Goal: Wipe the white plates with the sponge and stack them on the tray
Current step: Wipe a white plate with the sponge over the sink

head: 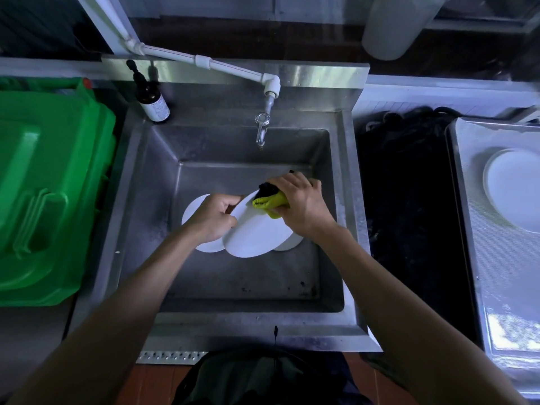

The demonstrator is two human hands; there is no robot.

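Both bare forearms reach forward and converge over the middle of the sink, the left from the lower left, the right from the lower right. The left hand point(211, 218) is seen from the back, its fingers curled and its thumb pointing toward the right hand, pinching an edge. The right hand point(301, 204) is palm down with the wrist bent, knuckles raised, its fingers curled round what it grips and pressing downward. The two hands lie near each other, not touching.
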